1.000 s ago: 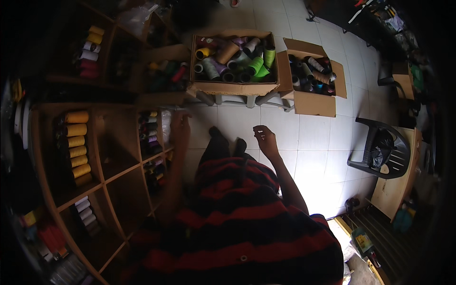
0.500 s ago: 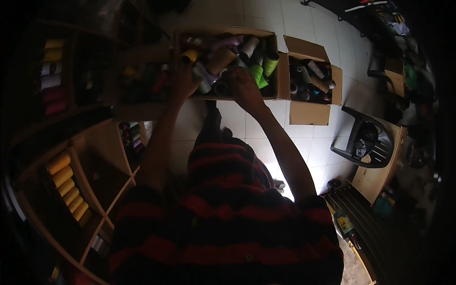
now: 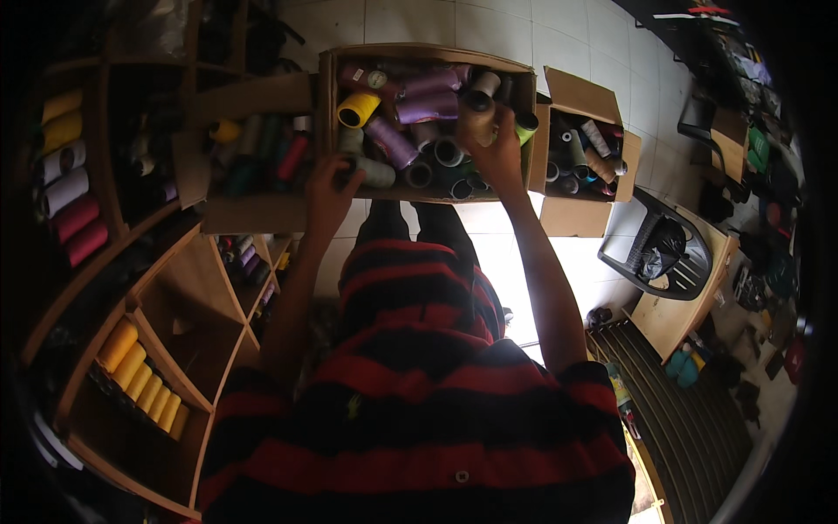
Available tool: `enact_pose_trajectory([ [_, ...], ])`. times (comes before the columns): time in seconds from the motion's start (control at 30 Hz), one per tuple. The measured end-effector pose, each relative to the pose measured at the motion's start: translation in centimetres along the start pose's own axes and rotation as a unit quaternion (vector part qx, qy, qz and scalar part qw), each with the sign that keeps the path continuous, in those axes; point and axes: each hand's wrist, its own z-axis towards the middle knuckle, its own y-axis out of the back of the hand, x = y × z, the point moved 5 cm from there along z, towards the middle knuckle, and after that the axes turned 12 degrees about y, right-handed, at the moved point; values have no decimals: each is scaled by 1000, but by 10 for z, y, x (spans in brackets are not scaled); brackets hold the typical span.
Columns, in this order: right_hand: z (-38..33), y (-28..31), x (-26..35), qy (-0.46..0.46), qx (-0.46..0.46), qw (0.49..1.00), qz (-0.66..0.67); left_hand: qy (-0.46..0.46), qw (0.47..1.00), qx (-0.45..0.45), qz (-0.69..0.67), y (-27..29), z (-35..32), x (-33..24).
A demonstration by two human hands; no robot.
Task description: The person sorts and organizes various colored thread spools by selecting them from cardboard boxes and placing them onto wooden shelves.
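A cardboard box (image 3: 428, 51) full of thread cones lies in front of me. Inside its near right part, my right hand (image 3: 499, 148) is closed around a tan thread cone (image 3: 476, 120). Its fingers are partly hidden by the cone. My left hand (image 3: 330, 190) is at the box's near left corner, fingers curved and apart, beside the end of a pale grey-green thread cone (image 3: 375, 173). A yellow cone (image 3: 358, 110), purple cones (image 3: 426, 107) and several dark-ended ones fill the box. A lime green cone (image 3: 525, 128) shows just right of my right hand.
Smaller open boxes of thread cones stand left (image 3: 253, 217) and right (image 3: 583, 215) of the big box. Wooden shelves (image 3: 179, 271) with yellow, white and pink cones run along my left. A dark plastic chair (image 3: 655, 249) holding a black bag stands right, near a slatted bench (image 3: 672, 402).
My right hand has moved right with the tan cone, uncovering purple cones and hollow cone ends. My left hand has drawn back toward the box's near left corner. The view has shifted and brightened.
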Motion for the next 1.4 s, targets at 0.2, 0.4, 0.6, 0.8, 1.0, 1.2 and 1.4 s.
enact_pose_trajectory([
  [0.2,-24,17,-7,11,-94,979,180,1,995,-58,79,4,14,-26],
  [0.4,-31,21,-7,-46,-73,976,199,-185,971,-13,154,-17,66,-73],
  [0.6,-21,34,-8,2,20,973,-230,-238,897,60,368,-52,129,-67],
  [0.8,-30,30,-9,34,70,956,-285,-255,883,122,374,-43,133,-59],
  [1.0,-18,24,-18,116,84,956,-255,-118,904,144,384,-41,136,-67],
  [1.2,7,23,-8,119,65,955,-263,-206,903,133,353,-48,132,-59],
  [1.4,25,3,9,155,23,934,-320,-254,885,168,352,-42,75,-62],
])
